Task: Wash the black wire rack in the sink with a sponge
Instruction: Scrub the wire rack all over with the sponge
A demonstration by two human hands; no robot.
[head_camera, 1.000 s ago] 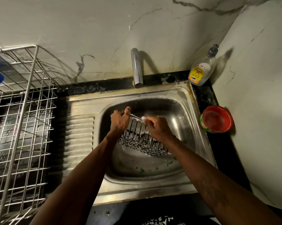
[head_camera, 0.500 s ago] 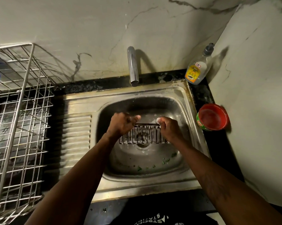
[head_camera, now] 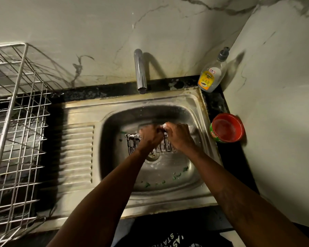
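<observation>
The black wire rack (head_camera: 132, 142) stands on edge in the steel sink (head_camera: 191, 107), over the drain, with foam on its wires. My left hand (head_camera: 150, 137) is closed on the rack's top edge near its middle. My right hand (head_camera: 179, 135) sits just to the right, pressed against the same top edge. A bit of white, soapy sponge (head_camera: 163, 126) shows between the two hands, held in my right fingers. Most of the rack's right half is hidden behind my hands.
A tap spout (head_camera: 140, 72) hangs over the sink's back rim. A dish-soap bottle (head_camera: 211, 75) stands in the back right corner, a red bowl (head_camera: 227, 128) on the counter right of the sink. A large metal dish rack (head_camera: 16, 132) fills the left. Green scraps lie in the basin.
The rack went from tilted to upright on its edge. My left hand slid right from the rack's left end to its middle, meeting my right hand.
</observation>
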